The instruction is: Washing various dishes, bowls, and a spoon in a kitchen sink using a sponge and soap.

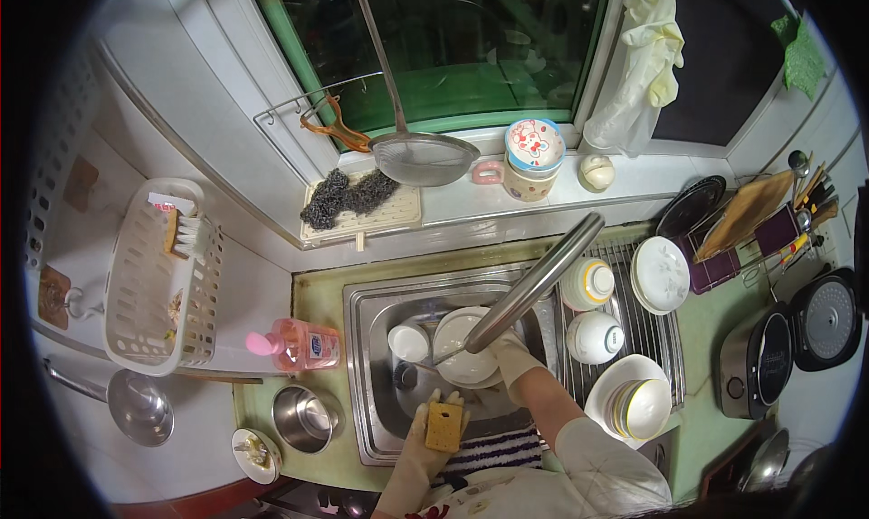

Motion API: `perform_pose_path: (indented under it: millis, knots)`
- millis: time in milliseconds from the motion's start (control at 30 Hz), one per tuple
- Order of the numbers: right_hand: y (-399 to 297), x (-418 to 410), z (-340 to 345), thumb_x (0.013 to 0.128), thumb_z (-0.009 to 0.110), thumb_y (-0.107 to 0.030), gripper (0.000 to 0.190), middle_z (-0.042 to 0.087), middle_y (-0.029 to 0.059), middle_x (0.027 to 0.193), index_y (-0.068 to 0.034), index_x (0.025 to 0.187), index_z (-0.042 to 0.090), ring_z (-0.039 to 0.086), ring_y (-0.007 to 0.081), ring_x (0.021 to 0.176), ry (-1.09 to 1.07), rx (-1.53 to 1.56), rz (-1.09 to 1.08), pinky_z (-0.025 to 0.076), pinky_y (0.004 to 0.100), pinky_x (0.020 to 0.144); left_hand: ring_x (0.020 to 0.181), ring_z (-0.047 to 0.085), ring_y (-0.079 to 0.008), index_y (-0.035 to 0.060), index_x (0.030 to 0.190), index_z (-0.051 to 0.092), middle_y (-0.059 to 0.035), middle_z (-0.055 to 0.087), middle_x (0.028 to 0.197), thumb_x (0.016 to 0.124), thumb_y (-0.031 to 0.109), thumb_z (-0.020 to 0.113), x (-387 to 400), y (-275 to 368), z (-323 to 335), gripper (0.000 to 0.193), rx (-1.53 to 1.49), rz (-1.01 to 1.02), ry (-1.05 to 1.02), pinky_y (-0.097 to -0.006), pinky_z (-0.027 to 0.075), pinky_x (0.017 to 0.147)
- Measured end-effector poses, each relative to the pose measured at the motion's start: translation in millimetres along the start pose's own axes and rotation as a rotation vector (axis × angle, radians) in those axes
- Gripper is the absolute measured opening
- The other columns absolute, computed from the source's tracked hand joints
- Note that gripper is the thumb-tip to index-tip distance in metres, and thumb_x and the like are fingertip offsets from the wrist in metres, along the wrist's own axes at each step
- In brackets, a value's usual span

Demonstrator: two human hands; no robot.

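Both hands wear pale rubber gloves over the stainless steel sink (364, 383). My left hand (428, 437) is palm up near the sink's front edge, with a yellow sponge (444, 427) resting in it. My right hand (509, 356) is at the right rim of a white plate (468, 376) in the basin; the metal faucet (536, 281) passes above and partly hides this, and its fingers are not clear. Water runs from the spout. A small white bowl (409, 343) lies left of the plate, with a dark round brush (405, 376) just below it.
Bowls (595, 337) and white plates (662, 274) stand on the wire drying rack at right. A pink soap bottle (305, 344), a steel pot (305, 418) and a bowl with food scraps (256, 456) are on the left. A strainer (426, 159) hangs above the sill.
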State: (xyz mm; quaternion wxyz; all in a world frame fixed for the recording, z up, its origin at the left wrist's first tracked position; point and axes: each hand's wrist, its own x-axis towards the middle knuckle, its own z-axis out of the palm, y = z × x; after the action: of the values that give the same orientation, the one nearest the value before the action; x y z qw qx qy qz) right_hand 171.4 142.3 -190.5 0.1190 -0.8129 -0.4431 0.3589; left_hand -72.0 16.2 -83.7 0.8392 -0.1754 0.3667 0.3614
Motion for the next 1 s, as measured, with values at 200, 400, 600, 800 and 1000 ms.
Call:
perform_pose_path:
  millis: [200,400,600,800,1000]
  knots:
    - [-16.7,-13.2,-8.5,0.093,0.059,-0.02,0.044,0.064,0.0238,0.124,-0.007,0.135,0.054,0.063,0.0394,0.115,-0.032,-0.084,-0.063,0.051,0.0452,0.099,0.137,0.05,-0.0291,0.0168,0.149,0.042,-0.0149,0.051,0.148,0.11,0.034,0.038,0.4,0.8,-4.6,0.042,0.041,-0.006,-0.013,-0.0493,0.043,0.114]
    - [21.8,-83.7,8.0,0.093,0.059,-0.02,0.046,0.063,0.024,0.126,-0.008,0.137,0.052,0.063,0.0393,0.116,-0.076,-0.185,-0.153,0.051,0.0452,0.099,0.135,0.053,-0.0288,0.0212,0.139,0.053,-0.0116,0.055,0.144,0.109,0.039,0.038,4.0,3.3,-20.2,0.038,0.065,0.004,-0.067,-0.0534,0.046,0.109]
    - [14.2,-118.6,2.0,0.093,0.059,-0.02,0.049,0.063,0.0242,0.127,-0.008,0.139,0.05,0.063,0.0392,0.117,-0.103,-0.274,-0.244,0.051,0.0451,0.099,0.142,0.045,-0.0259,0.0166,0.146,0.046,-0.0095,0.05,0.15,0.111,0.03,0.032,5.6,0.9,-30.5,0.04,0.005,-0.001,-0.164,-0.0498,0.04,0.114]
    - [-5.7,-174.7,-21.8,0.095,0.06,-0.025,0.062,0.062,0.0239,0.13,-0.009,0.15,0.036,0.061,0.0384,0.121,-0.193,-0.219,-0.126,0.05,0.0461,0.1,0.14,0.046,-0.0254,0.0138,0.146,0.046,-0.0104,0.048,0.152,0.11,0.033,0.038,1.1,0.2,-44.1,0.042,-0.15,0.08,-0.134,-0.0512,0.037,0.116]
    - [55.8,-168.6,1.2,0.102,0.057,-0.04,0.05,0.069,0.0166,0.122,-0.009,0.14,0.053,0.067,0.0286,0.114,0.232,0.262,-0.07,0.051,0.0373,0.097,0.128,0.054,-0.0262,0.0094,0.136,0.05,-0.0129,0.058,0.134,0.104,0.022,0.053,-1.2,-1.1,-37.9,0.035,0.423,0.403,-0.365,-0.0475,0.045,0.109]
